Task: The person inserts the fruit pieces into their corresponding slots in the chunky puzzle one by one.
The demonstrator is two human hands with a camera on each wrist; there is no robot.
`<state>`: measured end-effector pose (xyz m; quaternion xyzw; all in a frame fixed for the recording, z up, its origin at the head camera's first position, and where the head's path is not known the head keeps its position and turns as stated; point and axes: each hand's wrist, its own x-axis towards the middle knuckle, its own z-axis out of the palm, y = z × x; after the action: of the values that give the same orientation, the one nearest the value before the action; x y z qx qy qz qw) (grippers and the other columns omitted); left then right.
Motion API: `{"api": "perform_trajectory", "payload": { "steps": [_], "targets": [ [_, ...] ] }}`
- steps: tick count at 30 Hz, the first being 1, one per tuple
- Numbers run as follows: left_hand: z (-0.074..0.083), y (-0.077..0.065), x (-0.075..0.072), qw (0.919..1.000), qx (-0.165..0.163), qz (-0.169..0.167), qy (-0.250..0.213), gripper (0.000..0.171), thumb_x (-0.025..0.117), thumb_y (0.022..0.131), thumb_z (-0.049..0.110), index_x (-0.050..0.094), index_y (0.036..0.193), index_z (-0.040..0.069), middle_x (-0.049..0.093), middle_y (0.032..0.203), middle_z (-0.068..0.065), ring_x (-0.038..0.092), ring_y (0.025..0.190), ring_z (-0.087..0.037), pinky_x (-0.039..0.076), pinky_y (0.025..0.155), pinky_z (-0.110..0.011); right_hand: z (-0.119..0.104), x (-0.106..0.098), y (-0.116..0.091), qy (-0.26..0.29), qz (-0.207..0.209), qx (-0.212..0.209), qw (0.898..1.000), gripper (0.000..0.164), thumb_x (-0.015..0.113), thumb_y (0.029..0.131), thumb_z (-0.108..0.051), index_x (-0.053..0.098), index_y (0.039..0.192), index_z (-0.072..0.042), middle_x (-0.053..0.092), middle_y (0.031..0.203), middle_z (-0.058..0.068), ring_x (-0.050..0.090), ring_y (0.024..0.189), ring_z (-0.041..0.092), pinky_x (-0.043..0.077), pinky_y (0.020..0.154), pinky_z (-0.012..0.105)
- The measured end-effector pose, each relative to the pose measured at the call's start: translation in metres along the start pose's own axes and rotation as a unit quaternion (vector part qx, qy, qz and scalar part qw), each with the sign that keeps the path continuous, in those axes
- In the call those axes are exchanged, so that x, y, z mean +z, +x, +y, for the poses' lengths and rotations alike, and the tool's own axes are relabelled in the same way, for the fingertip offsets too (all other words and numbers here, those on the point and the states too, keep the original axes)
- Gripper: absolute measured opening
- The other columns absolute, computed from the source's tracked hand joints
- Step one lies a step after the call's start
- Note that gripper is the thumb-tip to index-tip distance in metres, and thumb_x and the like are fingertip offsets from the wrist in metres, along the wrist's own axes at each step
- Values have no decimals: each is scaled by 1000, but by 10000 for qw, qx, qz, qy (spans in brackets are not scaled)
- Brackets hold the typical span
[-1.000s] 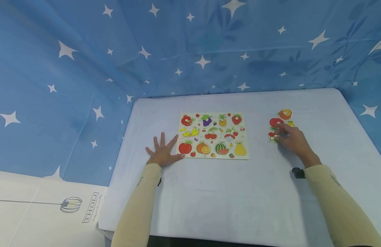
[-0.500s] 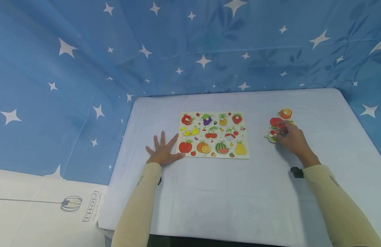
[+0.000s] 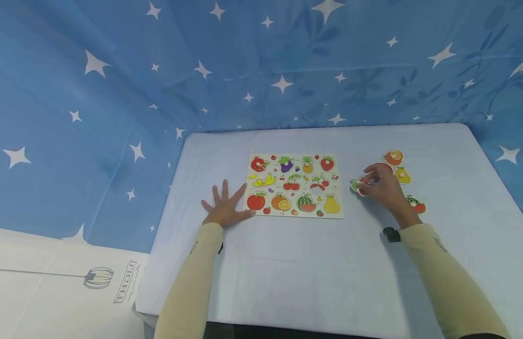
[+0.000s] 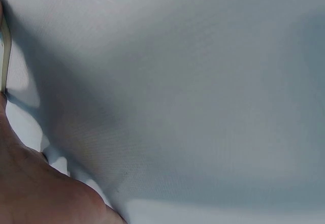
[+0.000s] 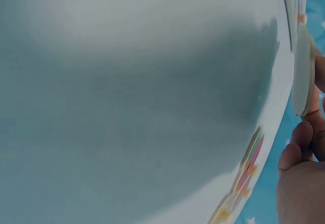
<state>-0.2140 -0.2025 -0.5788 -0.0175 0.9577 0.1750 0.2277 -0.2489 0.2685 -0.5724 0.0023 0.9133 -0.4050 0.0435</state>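
Note:
A fruit puzzle board (image 3: 329,216) lies flat on the white-covered table in the head view. My left hand (image 3: 225,212) rests on its left side with fingers spread, thumb and a fingertip at the board's edge. In the left wrist view, part of that hand (image 4: 45,193) shows at the lower left. My right hand (image 3: 384,188) pinches a red-and-green fruit puzzle piece (image 3: 358,186) to the right of the board. The right wrist view shows this piece's pale back (image 5: 303,71), raised over the table; its printed front is hidden there.
Right of the board lie an orange piece (image 3: 393,157), a yellow pear piece (image 3: 402,175), a watermelon piece (image 3: 415,205) and a red piece (image 3: 386,167) partly behind the right hand. A blue star-patterned cloth (image 3: 261,70) hangs behind the table.
My right hand has moved left toward the board with the pinched piece, uncovering the pear and watermelon pieces. The left hand has stayed in place.

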Motion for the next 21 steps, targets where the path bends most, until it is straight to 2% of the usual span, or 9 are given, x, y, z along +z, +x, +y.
{"api": "perform_trajectory", "payload": {
  "steps": [2, 5, 11, 14, 18, 21],
  "targets": [
    [0, -1, 0, 10000, 24, 23, -11, 108, 74, 86, 70, 15, 172, 43, -20, 178, -10, -25, 158, -45, -11, 115, -82, -7, 8, 1, 57, -63, 140, 9999, 48, 77, 99, -10, 52, 138, 4, 66, 114, 22, 56, 109, 39, 49, 84, 41],
    [1, -2, 0, 10000, 42, 69, -31, 107, 75, 87, 69, 16, 172, 43, -19, 178, -10, -24, 159, -45, -11, 115, -81, -17, 20, 5, 138, -68, 192, 9997, 49, 76, 101, -13, 50, 139, 3, 65, 116, 22, 53, 112, 40, 49, 87, 47],
    [2, -4, 1, 9999, 44, 118, -19, 106, 75, 87, 68, 16, 172, 42, -17, 179, -10, -22, 159, -45, -11, 115, -81, -33, 43, 14, 231, 21, 78, 9997, 46, 76, 101, -13, 52, 137, 2, 64, 114, 20, 51, 115, 39, 49, 91, 50],
    [-2, 2, 5, 10000, 4, 84, -27, 107, 75, 86, 69, 14, 172, 45, -22, 178, -8, -28, 158, -44, -13, 115, -81, -39, 55, 17, 248, 15, 42, 9997, 44, 76, 101, -12, 52, 136, 2, 62, 114, 19, 49, 116, 39, 47, 96, 52],
    [-3, 5, 7, 10000, -12, 65, -24, 107, 74, 86, 69, 13, 171, 46, -23, 177, -7, -29, 157, -43, -13, 114, -81, -45, 67, 20, 216, 22, 48, 9998, 44, 75, 100, -10, 52, 135, 3, 60, 114, 20, 49, 111, 38, 48, 93, 50],
    [-1, 1, 4, 9999, 31, 101, -26, 106, 74, 87, 69, 15, 172, 44, -20, 178, -9, -25, 158, -45, -13, 114, -81, -50, 73, 21, 121, 69, 137, 9998, 43, 74, 101, -9, 51, 135, 3, 59, 114, 20, 48, 111, 37, 48, 93, 50]
  ]
}}
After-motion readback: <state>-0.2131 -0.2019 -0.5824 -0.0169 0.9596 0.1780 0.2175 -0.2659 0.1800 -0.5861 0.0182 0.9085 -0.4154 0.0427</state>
